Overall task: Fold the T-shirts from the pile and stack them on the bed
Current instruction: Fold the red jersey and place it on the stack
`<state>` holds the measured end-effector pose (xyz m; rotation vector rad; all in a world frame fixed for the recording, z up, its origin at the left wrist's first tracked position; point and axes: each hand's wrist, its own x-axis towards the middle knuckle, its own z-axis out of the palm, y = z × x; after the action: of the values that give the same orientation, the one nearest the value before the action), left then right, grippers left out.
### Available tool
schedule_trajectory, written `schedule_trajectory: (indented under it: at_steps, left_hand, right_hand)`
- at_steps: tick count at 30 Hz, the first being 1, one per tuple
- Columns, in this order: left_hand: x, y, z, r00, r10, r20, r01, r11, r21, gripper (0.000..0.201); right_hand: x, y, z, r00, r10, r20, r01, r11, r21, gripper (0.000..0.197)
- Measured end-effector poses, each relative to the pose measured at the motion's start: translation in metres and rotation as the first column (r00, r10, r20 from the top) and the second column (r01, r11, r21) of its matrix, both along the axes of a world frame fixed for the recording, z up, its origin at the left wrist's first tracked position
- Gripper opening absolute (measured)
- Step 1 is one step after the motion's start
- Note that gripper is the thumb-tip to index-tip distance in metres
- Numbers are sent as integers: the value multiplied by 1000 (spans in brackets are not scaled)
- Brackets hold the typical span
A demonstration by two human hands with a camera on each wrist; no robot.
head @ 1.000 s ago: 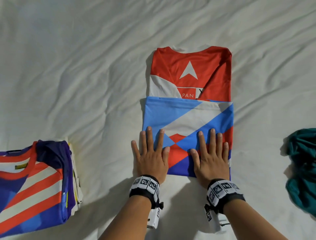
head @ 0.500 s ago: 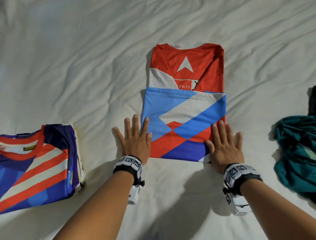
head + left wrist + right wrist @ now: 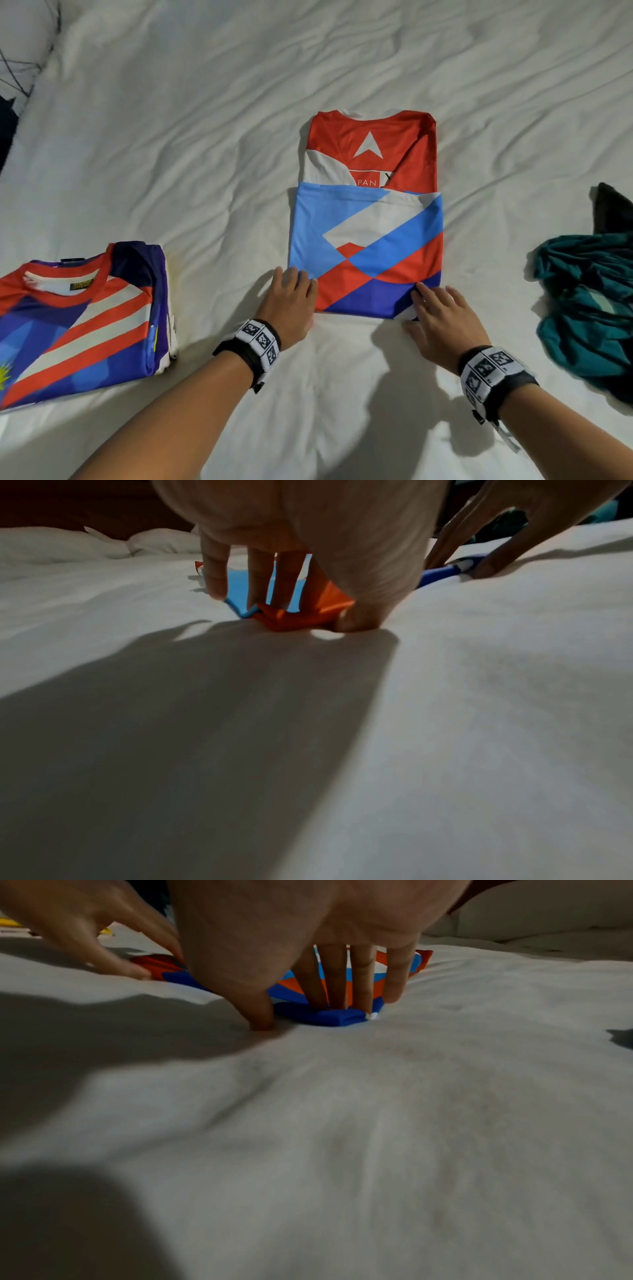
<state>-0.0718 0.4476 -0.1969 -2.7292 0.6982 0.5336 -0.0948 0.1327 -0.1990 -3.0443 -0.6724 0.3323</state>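
Note:
A half-folded red, white and blue T-shirt [image 3: 366,233] lies in the middle of the white bed [image 3: 205,137]. My left hand [image 3: 291,301] holds its near left corner: the fingers lie over the fabric and the thumb digs in at the edge, rumpling the orange fold [image 3: 284,620]. At the near right corner my right hand [image 3: 442,315] has its fingers on top of the dark blue fold [image 3: 335,1016], with the thumb pressed into the sheet beside it. Folded shirts sit in a stack [image 3: 78,325] at the left, a striped red, white and blue one on top.
A crumpled teal and dark pile of shirts [image 3: 589,301] lies at the right edge. A pillow [image 3: 24,34] sits at the far left corner. Bare wrinkled sheet lies between the stack and the middle shirt.
Both hands have slid from flat on the shirt's lower half outward and back to its near corners, and their fingers now curl down onto the edges.

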Motion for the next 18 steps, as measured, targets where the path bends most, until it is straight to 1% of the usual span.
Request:
schedule_trajectory:
  at_steps: [2,3,5,7,8,10,11,13,15,17,18]
  left_hand:
    - [2,-6,0,1000,0,8,0,999,43,49]
    - [3,-8,0,1000,6,26,-7,999,37,46]
    - [4,-10,3,998,46,45,-46,999,0,38]
    - [7,-13,11,996,74,43,-73,997,-15,30]
    - [8,-14,18,996,85,3,-85,996,-14,28]
    - [10,-14,29,990,105,-91,-105,994,2,28]
    - [10,-14,34,984,112,-137,-113,994,2,28]
    - [5,-13,48,960,129,-250,-137,990,-15,26]
    - [-5,-10,63,901,174,-398,-208,977,-42,24]
    - [-12,-8,76,813,216,-540,-271,962,-22,16]
    - [-12,-8,85,769,219,-600,-277,961,-5,17]
  right_hand:
    - [3,5,-2,1000,22,10,-22,998,-57,45]
    - [4,8,-3,999,26,21,-24,996,-89,41]
    - [5,12,0,1000,12,11,-10,989,-145,42]
    - [6,18,9,998,-32,-52,21,981,-195,37]
    - [7,20,13,994,-61,-93,42,980,-195,30]
    - [6,25,26,992,-61,-112,43,988,-150,19]
    - [5,27,35,982,-68,-174,44,989,-141,19]
    - [-1,28,53,954,-91,-286,28,975,-219,29]
    - [-9,27,74,896,-108,-430,-19,960,-279,36]
    - [-15,29,89,841,-69,-537,-89,961,-263,39]
    - [-18,29,98,820,-62,-569,-105,961,-256,40]
